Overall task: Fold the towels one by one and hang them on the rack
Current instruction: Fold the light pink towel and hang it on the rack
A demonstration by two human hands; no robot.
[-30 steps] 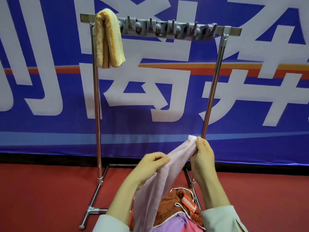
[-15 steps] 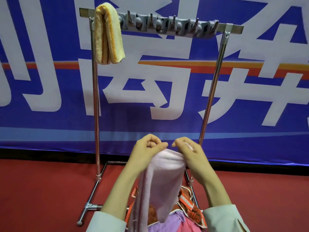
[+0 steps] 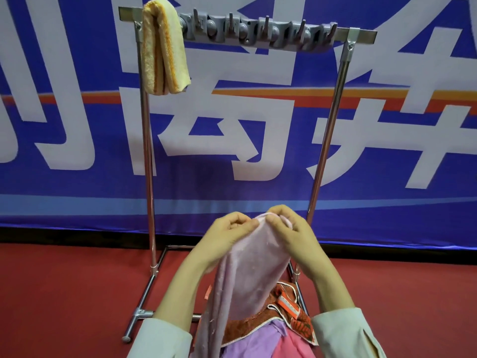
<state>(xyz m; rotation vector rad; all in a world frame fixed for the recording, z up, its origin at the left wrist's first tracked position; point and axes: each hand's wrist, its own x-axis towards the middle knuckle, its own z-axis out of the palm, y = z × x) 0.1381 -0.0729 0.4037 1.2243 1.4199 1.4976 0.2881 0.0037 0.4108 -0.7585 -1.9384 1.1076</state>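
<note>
A pale pink towel (image 3: 247, 270) hangs doubled over in front of me, its fold at the top. My left hand (image 3: 227, 236) pinches its upper left edge and my right hand (image 3: 291, 233) pinches its upper right edge, the two hands almost touching. Behind stands a metal rack (image 3: 327, 133) with a grey hook strip (image 3: 258, 29) along its top bar. A folded yellow towel with orange stripes (image 3: 165, 47) hangs over the bar's left end.
Below my hands lies a pile of towels: an orange-brown one with white trim (image 3: 286, 308), a purple one (image 3: 258, 342) and a pink one (image 3: 294, 347). The rack stands on red floor (image 3: 64, 293) before a blue banner (image 3: 232, 140).
My hands drew together from apart, doubling the pink towel from a stretched strip into a hanging fold. Both keep their pinch on it.
</note>
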